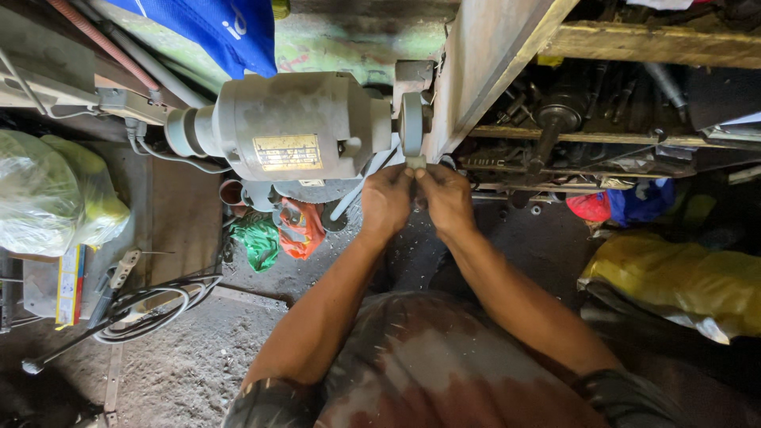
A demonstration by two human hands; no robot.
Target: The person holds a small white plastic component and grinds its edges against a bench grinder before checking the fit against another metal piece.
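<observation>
While both hands press a small metal piece [416, 163] against the rim of the grinding wheel [411, 123], the fingertips sit very near the wheel's edge, and that closeness is the main hazard I would judge here. If the piece slips or is snatched downward by the wheel, the fingers could ride straight into the abrasive; the piece is so small that little of it sticks out past the fingers. Grit or sparks could also fly back toward the bare forearms, since no guard shows between the wheel and the hands. Whether the wheel is turning cannot be told from this view.

The left hand [386, 199] is closed, thumb and fingers pinching the near left end of the piece just below the wheel. The right hand [446, 198] mirrors it on the other side, fingers pressed together on the same piece, so the two hands touch or nearly touch under the wheel. Neither hand is spread; both grips are tight and small.

The wheel is mounted on the right end of a grey bench grinder motor [285, 125], which sits directly left of the wheel. Right of the wheel rises a worn wooden shelf frame [483, 63] crowded with dark metal parts. Below and left of the wheel, on the floor, lie a green rag [258, 239] and an orange rag [300, 227], and farther left a coiled black cable [151, 305].
</observation>
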